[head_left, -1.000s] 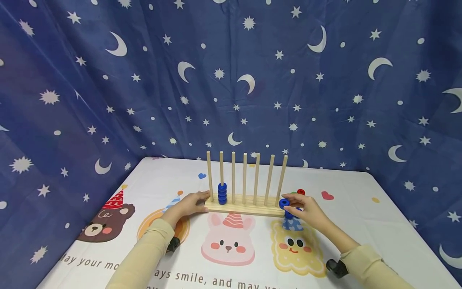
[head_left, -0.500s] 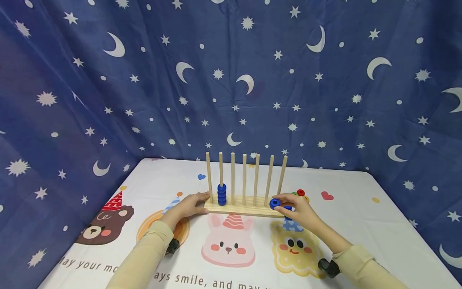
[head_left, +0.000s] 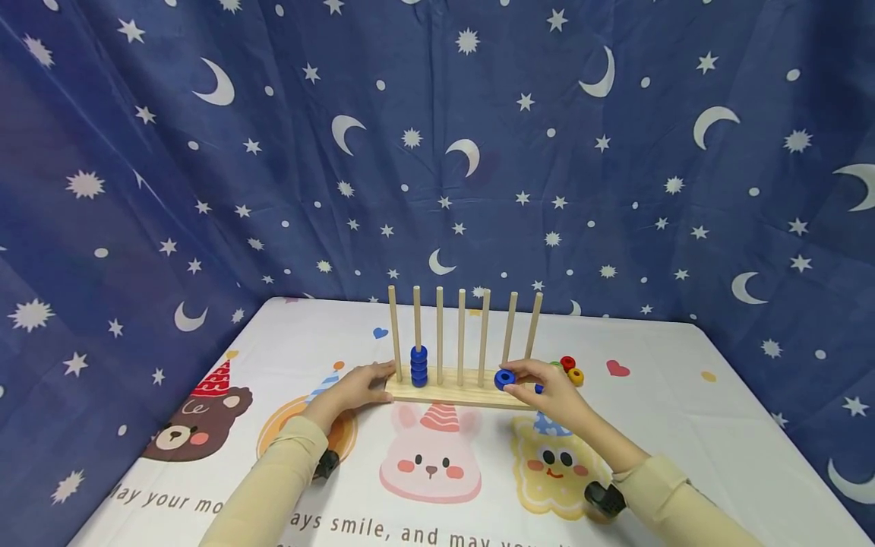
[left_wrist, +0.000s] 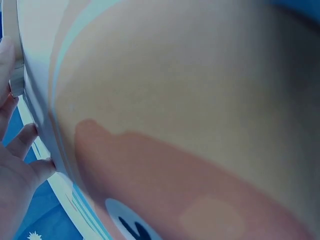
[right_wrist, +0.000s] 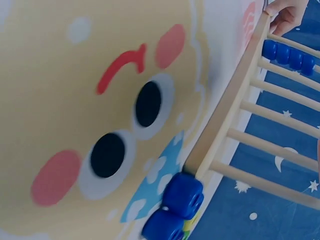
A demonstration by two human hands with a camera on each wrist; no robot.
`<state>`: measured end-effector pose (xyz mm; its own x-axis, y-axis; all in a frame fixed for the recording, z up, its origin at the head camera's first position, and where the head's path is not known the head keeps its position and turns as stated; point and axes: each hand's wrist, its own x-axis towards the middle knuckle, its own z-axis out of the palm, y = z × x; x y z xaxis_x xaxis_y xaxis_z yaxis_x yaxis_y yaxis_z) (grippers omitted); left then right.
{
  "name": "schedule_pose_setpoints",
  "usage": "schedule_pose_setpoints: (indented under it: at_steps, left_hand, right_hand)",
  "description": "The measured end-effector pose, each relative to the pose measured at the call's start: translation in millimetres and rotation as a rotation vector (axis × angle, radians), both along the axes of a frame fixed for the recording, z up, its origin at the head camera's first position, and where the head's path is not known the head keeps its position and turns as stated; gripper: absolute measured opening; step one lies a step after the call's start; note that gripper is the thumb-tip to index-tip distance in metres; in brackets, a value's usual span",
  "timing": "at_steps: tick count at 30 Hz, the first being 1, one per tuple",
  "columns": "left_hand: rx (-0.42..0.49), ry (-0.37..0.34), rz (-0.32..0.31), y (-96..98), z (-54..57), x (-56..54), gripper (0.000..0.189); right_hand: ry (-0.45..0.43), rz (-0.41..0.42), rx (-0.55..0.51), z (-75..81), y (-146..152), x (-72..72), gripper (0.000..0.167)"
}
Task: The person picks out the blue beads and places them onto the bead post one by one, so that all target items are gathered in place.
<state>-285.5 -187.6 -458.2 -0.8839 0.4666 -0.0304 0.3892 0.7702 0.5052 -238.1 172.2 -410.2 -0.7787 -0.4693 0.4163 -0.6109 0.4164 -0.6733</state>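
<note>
A wooden bead rack (head_left: 451, 393) with a row of upright pegs stands on the table. My left hand (head_left: 362, 386) grips its left end; in the left wrist view, only part of this hand (left_wrist: 17, 175) shows at the left edge. Several blue beads (head_left: 419, 367) are stacked on the second peg from the left. My right hand (head_left: 550, 391) pinches another blue bead (head_left: 504, 379) between thumb and fingers, before the pegs on the right side, its hole facing up. Loose blue beads (right_wrist: 182, 195) lie by the rack's right end, mostly hidden by the right hand in the head view.
Behind the right hand lie a red bead (head_left: 567, 362), a yellow bead (head_left: 576, 377) and a partly hidden green one. A white cloth (head_left: 656, 410) printed with cartoon figures covers the table. A dark blue curtain (head_left: 383, 167) with stars and moons hangs close behind.
My right hand has carried the blue bead leftward along the rack, from past its right end to before the right-hand pegs. The left hand keeps its place.
</note>
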Motion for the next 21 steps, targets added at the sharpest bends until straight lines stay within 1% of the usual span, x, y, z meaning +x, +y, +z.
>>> schedule_pose_setpoints:
  at_steps: [7, 15, 21]
  left_hand:
    - [-0.001, 0.001, 0.002, 0.9, 1.6, 0.7, 0.064]
    - [0.006, -0.004, 0.002, 1.5, 3.4, 2.1, 0.064]
    - [0.018, -0.002, 0.0, 2.0, 3.5, 2.7, 0.063]
  right_hand:
    - [-0.002, -0.008, -0.003, 6.3, -11, -2.6, 0.03]
    - [0.006, 0.011, -0.012, 24.3, -26, -6.8, 0.029]
    - [0.057, 0.022, -0.017, 34.4, -37, -8.3, 0.03]
